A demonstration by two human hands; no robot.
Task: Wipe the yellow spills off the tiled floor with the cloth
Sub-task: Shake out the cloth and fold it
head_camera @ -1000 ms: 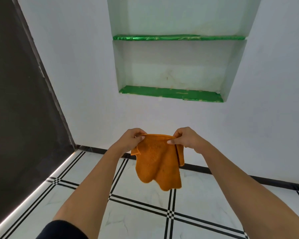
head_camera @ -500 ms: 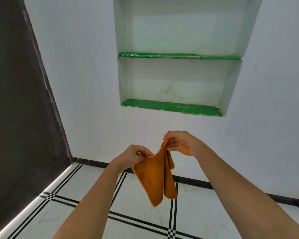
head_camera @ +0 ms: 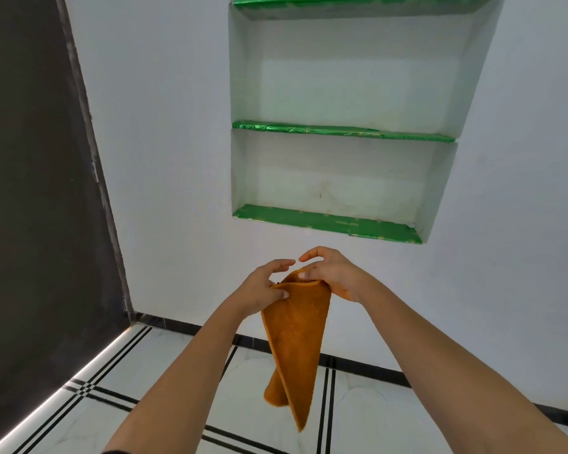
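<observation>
An orange cloth [head_camera: 295,348] hangs folded in half in front of me, its point drooping toward the white tiled floor [head_camera: 368,417]. My right hand [head_camera: 333,276] pinches the cloth's top edge between thumb and fingers. My left hand [head_camera: 264,288] presses its thumb on the cloth's left upper edge, the other fingers spread above. No yellow spills show on the visible part of the floor.
A white wall [head_camera: 164,158] stands ahead with a recessed niche holding green-lined shelves [head_camera: 328,221]. A dark wall [head_camera: 33,191] runs along the left. A black skirting strip [head_camera: 368,368] borders the floor, which has black double-line tile joints.
The cloth went from spread wide between both hands to folded in half, as the hands came together. The view tilted upward, showing more of the niche and less floor.
</observation>
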